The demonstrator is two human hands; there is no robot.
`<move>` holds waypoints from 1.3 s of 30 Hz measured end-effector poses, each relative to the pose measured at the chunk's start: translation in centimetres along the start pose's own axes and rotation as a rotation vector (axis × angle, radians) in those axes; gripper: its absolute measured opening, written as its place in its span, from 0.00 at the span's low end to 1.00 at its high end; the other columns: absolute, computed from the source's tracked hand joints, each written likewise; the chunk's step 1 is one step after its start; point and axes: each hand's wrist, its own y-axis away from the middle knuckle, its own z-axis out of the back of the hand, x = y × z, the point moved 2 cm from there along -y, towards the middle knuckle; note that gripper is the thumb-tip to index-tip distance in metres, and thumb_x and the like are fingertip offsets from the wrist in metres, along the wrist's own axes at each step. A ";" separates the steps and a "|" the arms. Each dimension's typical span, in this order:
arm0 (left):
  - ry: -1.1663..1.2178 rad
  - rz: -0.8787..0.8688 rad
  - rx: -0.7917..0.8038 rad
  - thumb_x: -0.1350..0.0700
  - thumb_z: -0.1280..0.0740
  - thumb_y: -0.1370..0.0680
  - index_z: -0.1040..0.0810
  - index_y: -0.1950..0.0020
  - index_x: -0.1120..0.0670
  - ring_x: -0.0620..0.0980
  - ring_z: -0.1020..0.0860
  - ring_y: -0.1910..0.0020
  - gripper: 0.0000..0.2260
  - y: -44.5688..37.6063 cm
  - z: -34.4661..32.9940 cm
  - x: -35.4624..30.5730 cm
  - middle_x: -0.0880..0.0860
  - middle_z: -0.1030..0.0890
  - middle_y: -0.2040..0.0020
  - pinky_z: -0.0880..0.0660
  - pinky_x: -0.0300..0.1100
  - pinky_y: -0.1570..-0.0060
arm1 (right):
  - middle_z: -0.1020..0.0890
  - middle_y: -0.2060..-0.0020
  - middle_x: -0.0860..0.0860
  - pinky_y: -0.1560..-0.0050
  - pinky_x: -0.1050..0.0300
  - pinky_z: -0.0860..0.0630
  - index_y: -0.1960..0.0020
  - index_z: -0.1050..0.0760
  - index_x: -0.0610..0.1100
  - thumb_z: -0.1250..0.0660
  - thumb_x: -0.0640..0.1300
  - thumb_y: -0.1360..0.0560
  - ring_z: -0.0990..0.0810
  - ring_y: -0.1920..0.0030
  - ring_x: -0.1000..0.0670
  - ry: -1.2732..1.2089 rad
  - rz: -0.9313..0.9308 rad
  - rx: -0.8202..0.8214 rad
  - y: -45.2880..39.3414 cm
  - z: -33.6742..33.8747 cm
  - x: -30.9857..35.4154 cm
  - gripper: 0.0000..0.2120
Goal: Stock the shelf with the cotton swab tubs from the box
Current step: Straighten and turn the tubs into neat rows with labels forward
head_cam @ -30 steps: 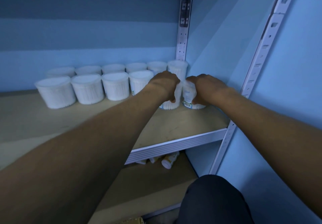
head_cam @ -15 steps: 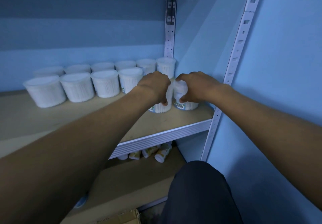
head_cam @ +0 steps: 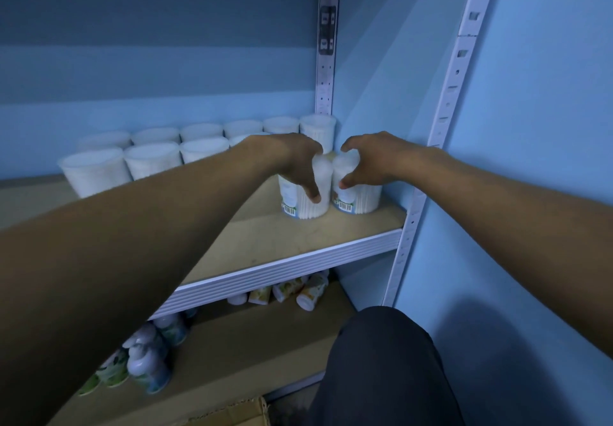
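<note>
Two white cotton swab tubs stand side by side at the right end of the wooden shelf (head_cam: 265,236), close to the blue side wall. My left hand (head_cam: 292,163) wraps over the top of the left tub (head_cam: 308,206), thumb down its side. My right hand (head_cam: 368,160) grips the right tub (head_cam: 358,200) the same way. Both tubs rest upright on the board with barcode labels facing me. Behind and to the left, two rows of several matching tubs (head_cam: 152,163) line the back of the shelf, partly hidden by my left forearm.
White slotted uprights (head_cam: 447,100) frame the right side. The lower shelf holds small bottles (head_cam: 308,293) lying on their sides and pump bottles (head_cam: 146,362) at left. A cardboard box corner (head_cam: 232,412) shows at the bottom edge beside my dark-clad knee (head_cam: 381,369).
The view has shifted so the shelf sits further right and lower. My hands stay on the two tubs, which now stand a little nearer the shelf's right front corner.
</note>
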 end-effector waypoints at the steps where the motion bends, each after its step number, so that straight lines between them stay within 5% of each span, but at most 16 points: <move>1: 0.008 0.011 0.032 0.37 0.23 0.35 0.41 0.21 0.49 0.53 0.34 0.26 0.48 -0.1 0.1 0.4 0.51 0.34 0.23 0.34 0.50 0.29 | 0.27 0.30 0.47 0.37 0.51 0.27 0.25 0.33 0.49 0.27 0.63 0.29 0.28 0.32 0.43 0.004 -0.023 0.012 -0.1 0.1 0.1 0.38; 5: 0.024 0.018 0.128 0.40 0.23 0.33 0.44 0.20 0.46 0.52 0.37 0.23 0.48 -0.9 -0.5 1.6 0.48 0.38 0.21 0.38 0.52 0.26 | 0.24 0.34 0.47 0.45 0.53 0.26 0.30 0.27 0.46 0.26 0.65 0.32 0.25 0.36 0.44 0.022 -0.078 0.017 -0.9 0.1 0.5 0.37; 13: 0.055 0.027 0.108 0.33 0.23 0.41 0.33 0.25 0.47 0.53 0.20 0.39 0.48 -0.7 -0.4 0.9 0.49 0.25 0.30 0.25 0.50 0.36 | 0.24 0.36 0.48 0.41 0.51 0.25 0.33 0.26 0.47 0.23 0.60 0.31 0.24 0.38 0.44 0.097 -0.028 0.092 -0.3 1.3 0.7 0.32; 17: 0.001 0.026 0.084 0.31 0.26 0.37 0.23 0.36 0.52 0.50 0.16 0.57 0.37 1.0 0.0 -0.2 0.49 0.17 0.55 0.22 0.45 0.48 | 0.26 0.34 0.49 0.39 0.51 0.26 0.33 0.29 0.50 0.19 0.53 0.33 0.25 0.39 0.44 0.112 -0.010 0.182 0.0 2.1 0.6 0.32; 19: -0.033 0.027 0.063 0.30 0.28 0.34 0.21 0.46 0.54 0.49 0.17 0.62 0.30 1.7 0.3 -1.0 0.48 0.20 0.68 0.24 0.42 0.57 | 0.27 0.33 0.49 0.37 0.46 0.25 0.36 0.30 0.54 0.17 0.50 0.36 0.24 0.39 0.43 0.111 -0.008 0.224 0.0 2.3 0.6 0.33; 21: -0.092 0.030 0.028 0.30 0.30 0.32 0.24 0.59 0.54 0.47 0.22 0.65 0.26 2.2 0.3 -2.0 0.49 0.24 0.71 0.27 0.42 0.59 | 0.27 0.32 0.50 0.37 0.45 0.24 0.38 0.30 0.56 0.16 0.46 0.37 0.24 0.38 0.43 0.100 0.006 0.240 0.2 2.3 0.5 0.34; 23: -0.152 0.043 0.015 0.30 0.32 0.30 0.27 0.63 0.55 0.47 0.26 0.66 0.27 2.6 0.2 -2.6 0.50 0.26 0.69 0.30 0.42 0.58 | 0.28 0.31 0.50 0.37 0.46 0.24 0.37 0.30 0.56 0.17 0.45 0.37 0.25 0.38 0.43 0.072 0.025 0.244 0.6 2.2 0.1 0.34; 27: -0.153 0.072 0.115 0.26 0.31 0.35 0.25 0.41 0.54 0.52 0.23 0.51 0.37 2.6 1.0 -2.1 0.51 0.22 0.52 0.27 0.43 0.50 | 0.30 0.28 0.51 0.34 0.47 0.27 0.33 0.30 0.57 0.18 0.51 0.34 0.27 0.33 0.44 -0.041 0.014 0.257 1.1 2.5 -0.5 0.34; 32: 0.045 0.057 0.202 0.28 0.25 0.41 0.40 0.21 0.50 0.55 0.27 0.31 0.55 1.4 1.3 -0.2 0.50 0.32 0.25 0.28 0.49 0.33 | 0.31 0.27 0.50 0.36 0.49 0.25 0.26 0.33 0.55 0.23 0.61 0.32 0.27 0.33 0.42 -0.063 -0.025 0.207 1.1 3.3 -0.4 0.39; 35: 0.082 0.024 0.202 0.31 0.24 0.39 0.44 0.19 0.50 0.54 0.31 0.27 0.55 0.9 0.9 0.3 0.49 0.36 0.22 0.31 0.47 0.31 | 0.30 0.29 0.49 0.40 0.47 0.20 0.26 0.32 0.52 0.23 0.62 0.32 0.24 0.37 0.41 -0.052 -0.059 0.244 0.8 3.1 0.0 0.39; 39: 0.134 -0.012 0.215 0.30 0.24 0.41 0.36 0.23 0.50 0.53 0.25 0.34 0.52 0.4 0.4 0.7 0.49 0.29 0.27 0.28 0.46 0.34 | 0.29 0.30 0.49 0.43 0.47 0.19 0.27 0.30 0.50 0.23 0.63 0.32 0.22 0.39 0.41 -0.010 -0.074 0.266 0.4 2.8 0.2 0.38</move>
